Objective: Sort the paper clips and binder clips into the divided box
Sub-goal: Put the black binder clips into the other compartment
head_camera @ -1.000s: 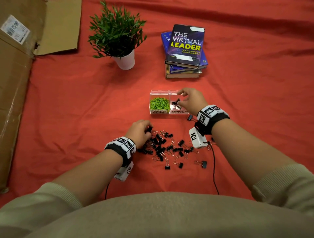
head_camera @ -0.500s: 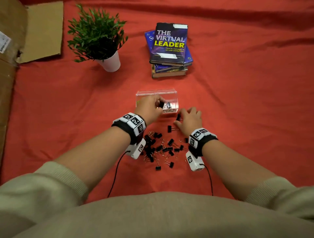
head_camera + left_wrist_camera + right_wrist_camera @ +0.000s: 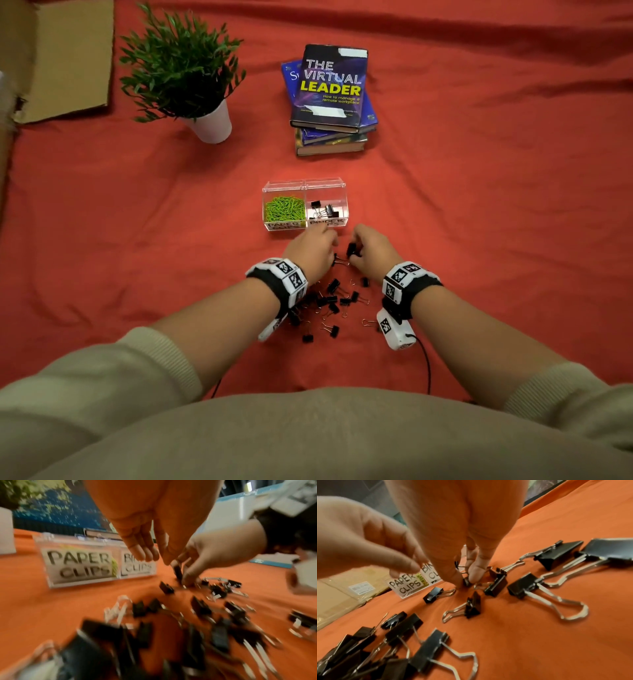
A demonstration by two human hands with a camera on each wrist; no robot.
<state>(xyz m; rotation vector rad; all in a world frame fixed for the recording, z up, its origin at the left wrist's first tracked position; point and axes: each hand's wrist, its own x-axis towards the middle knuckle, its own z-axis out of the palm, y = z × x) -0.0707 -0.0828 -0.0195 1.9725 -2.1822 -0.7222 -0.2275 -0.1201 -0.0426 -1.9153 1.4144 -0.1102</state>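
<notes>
- We pinch one binder clip (image 3: 466,581) with our right hand (image 3: 371,251), near the divided box (image 3: 305,224).
- Our left hand (image 3: 313,251) hovers with straight fingers, holding nothing.
- Loose binder clips (image 3: 330,301) lie on the red cloth (image 3: 137,240).

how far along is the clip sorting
Done: the green paper clips fill the left compartment of the divided box, and a few binder clips lie in the right one. In hand: the right hand pinches a binder clip on the cloth; the left hand is open and empty beside it. Left: the pile of loose binder clips on the cloth, clearly most of them.
</notes>
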